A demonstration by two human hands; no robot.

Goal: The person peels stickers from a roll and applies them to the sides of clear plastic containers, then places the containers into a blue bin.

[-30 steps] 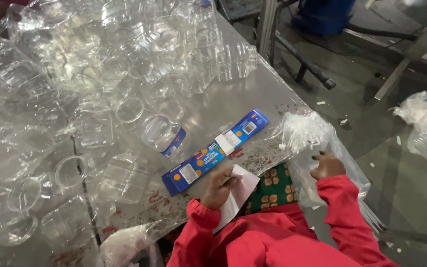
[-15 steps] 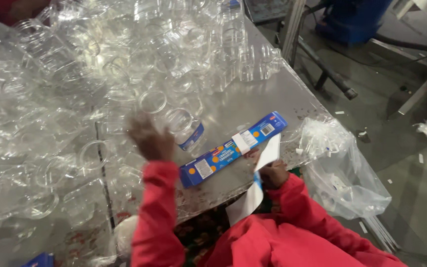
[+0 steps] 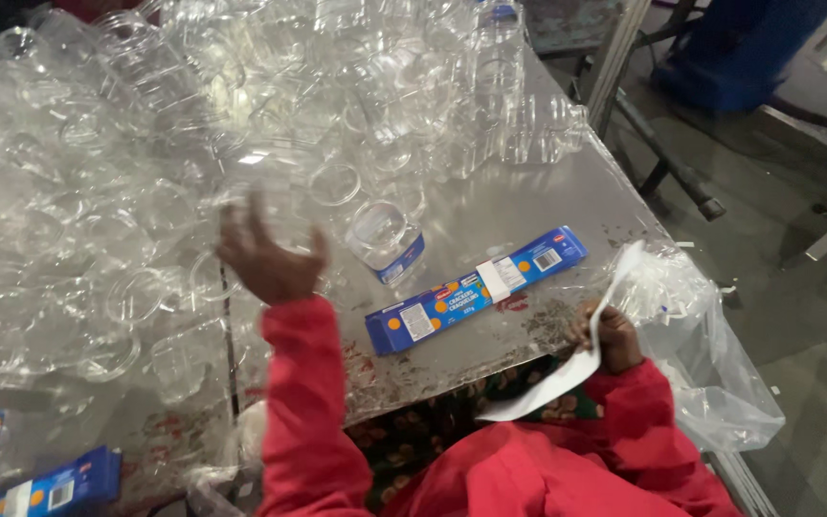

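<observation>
My left hand is stretched out over the metal table, palm up and fingers spread, holding nothing. It hovers among a big heap of clear plastic jars. One clear jar with a blue label lies on its side just right of that hand. A long blue label strip lies flat on the table between my hands. My right hand, at the table's front edge, grips a white paper sheet.
A clear plastic bag hangs off the table's right corner. More blue label strips lie at the bottom left. A metal frame leg and blue equipment stand on the floor to the right.
My left hand let go of the label strip and reached forward into the jars, opening palm-up. My right hand left the plastic bag and took hold of the white paper sheet.
</observation>
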